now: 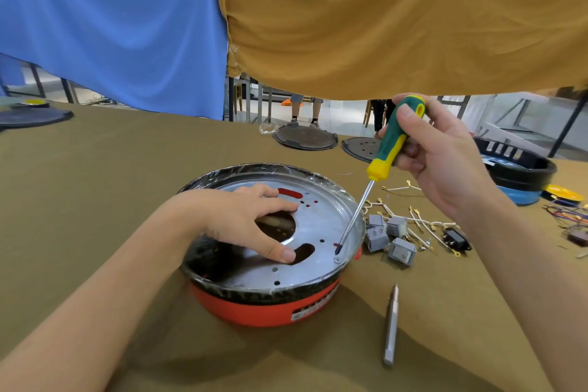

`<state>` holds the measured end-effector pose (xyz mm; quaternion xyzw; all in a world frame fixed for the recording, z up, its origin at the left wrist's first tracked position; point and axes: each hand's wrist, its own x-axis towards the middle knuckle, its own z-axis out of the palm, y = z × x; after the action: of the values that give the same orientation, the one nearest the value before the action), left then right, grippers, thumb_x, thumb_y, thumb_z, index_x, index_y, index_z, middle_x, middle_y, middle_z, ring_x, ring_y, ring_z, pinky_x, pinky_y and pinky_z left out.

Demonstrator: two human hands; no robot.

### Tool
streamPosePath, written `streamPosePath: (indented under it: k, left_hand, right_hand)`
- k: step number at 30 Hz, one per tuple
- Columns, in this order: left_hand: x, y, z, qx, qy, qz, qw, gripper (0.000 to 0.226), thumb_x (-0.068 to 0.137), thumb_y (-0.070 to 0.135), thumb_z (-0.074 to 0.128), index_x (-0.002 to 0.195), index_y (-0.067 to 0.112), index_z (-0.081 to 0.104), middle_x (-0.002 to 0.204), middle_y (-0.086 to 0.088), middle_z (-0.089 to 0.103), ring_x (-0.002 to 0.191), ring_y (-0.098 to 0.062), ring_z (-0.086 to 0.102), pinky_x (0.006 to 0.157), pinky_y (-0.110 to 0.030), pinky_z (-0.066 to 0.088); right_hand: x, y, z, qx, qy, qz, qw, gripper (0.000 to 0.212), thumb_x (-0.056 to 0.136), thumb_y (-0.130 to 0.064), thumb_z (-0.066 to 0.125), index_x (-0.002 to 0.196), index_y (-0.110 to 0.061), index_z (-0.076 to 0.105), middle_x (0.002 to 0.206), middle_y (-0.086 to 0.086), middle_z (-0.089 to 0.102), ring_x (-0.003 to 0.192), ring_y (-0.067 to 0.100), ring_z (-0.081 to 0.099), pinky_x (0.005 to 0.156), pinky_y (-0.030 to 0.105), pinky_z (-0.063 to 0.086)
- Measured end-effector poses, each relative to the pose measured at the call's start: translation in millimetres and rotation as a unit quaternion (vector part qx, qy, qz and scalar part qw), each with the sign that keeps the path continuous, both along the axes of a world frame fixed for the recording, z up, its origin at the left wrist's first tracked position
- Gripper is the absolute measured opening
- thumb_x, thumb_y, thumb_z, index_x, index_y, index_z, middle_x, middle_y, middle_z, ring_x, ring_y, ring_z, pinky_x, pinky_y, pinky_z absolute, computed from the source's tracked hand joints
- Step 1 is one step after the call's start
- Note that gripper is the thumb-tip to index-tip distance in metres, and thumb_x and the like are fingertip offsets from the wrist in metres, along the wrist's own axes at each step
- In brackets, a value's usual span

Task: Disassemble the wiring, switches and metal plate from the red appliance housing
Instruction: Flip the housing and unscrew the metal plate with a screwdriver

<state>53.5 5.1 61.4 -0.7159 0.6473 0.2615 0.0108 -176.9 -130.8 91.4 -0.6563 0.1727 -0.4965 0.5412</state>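
My left hand (pixel 251 219) presses flat on the perforated shiny metal plate (pixel 321 226); my right hand (pixel 442 149) grips the rubber-handled screwdriver (pixel 386 153), tip at the rim.

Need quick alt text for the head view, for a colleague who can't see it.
The right hand holds a screwdriver tip-down on a screw at the metal plate edge, the left hand steadying the plate inside the red housing. Removed switches lie alongside.

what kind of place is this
Probably a workshop or teardown bench: a cloth-covered table with a red appliance housing opened up, removed grey switches and wires lying beside it, a screwdriver in use.
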Motion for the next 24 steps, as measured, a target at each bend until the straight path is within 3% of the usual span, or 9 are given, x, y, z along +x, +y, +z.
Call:
streamPosePath:
  k: [9, 12, 14, 19, 24]
  left_hand:
    - [-1.3, 1.3, 1.4, 0.007, -0.002, 0.000, 1.000, 0.101, 0.059, 0.082, 0.060, 0.147, 0.061, 0.013, 0.154, 0.034, -0.006, 0.149, -0.013, 0.003, 0.121, -0.045, 0.016]
    - [-1.5, 0.7, 2.5, 0.008, -0.004, 0.000, 1.000, 0.102, 0.058, 0.082, 0.059, 0.147, 0.061, 0.013, 0.154, 0.034, -0.006, 0.150, -0.013, 0.003, 0.121, -0.045, 0.016]
    - [-1.6, 0.4, 1.9, 0.008, -0.001, -0.001, 1.000, 0.102, 0.057, 0.082, 0.059, 0.146, 0.062, 0.013, 0.154, 0.034, -0.006, 0.149, -0.013, 0.003, 0.121, -0.045, 0.016]
    - [0.3, 0.1, -0.2, 0.005, 0.005, 0.000, 1.000, 0.102, 0.056, 0.083, 0.061, 0.145, 0.064, 0.014, 0.153, 0.036, -0.005, 0.149, -0.010, 0.003, 0.121, -0.043, 0.016]
    - [1.9, 0.5, -1.0, 0.003, 0.007, -0.001, 1.000, 0.101, 0.057, 0.084, 0.062, 0.144, 0.065, 0.014, 0.152, 0.038, -0.005, 0.149, -0.010, 0.002, 0.122, -0.046, 0.015]
  right_hand:
    - [-1.5, 1.8, 1.9, -0.013, 0.014, 0.005, 1.000, 0.012, 0.101, -0.020, 0.054, 0.111, -0.020, 0.061, 0.086, 0.016, 0.057, 0.063, 0.016, 0.032, 0.046, 0.019, 0.029]
    - [-1.8, 2.4, 2.7, -0.011, 0.010, 0.003, 1.000, 0.013, 0.101, -0.020, 0.054, 0.111, -0.021, 0.062, 0.082, 0.010, 0.061, 0.070, 0.025, 0.034, 0.048, 0.020, 0.029]
    - [-2.2, 3.0, 3.3, -0.009, 0.005, 0.006, 1.000, 0.012, 0.100, -0.021, 0.055, 0.110, -0.021, 0.062, 0.082, 0.012, 0.059, 0.075, 0.028, 0.033, 0.048, 0.020, 0.030]
    - [-2.2, 3.1, 2.6, -0.017, 0.015, 0.007, 1.000, 0.013, 0.100, -0.021, 0.056, 0.112, -0.021, 0.062, 0.090, 0.018, 0.052, 0.063, 0.016, 0.033, 0.046, 0.019, 0.030]
    - [-3.6, 6.5, 9.3, -0.055, 0.036, 0.049, 0.997, 0.017, 0.097, -0.023, 0.059, 0.113, -0.025, 0.063, 0.091, 0.020, 0.053, 0.061, 0.015, 0.033, 0.048, 0.021, 0.031]
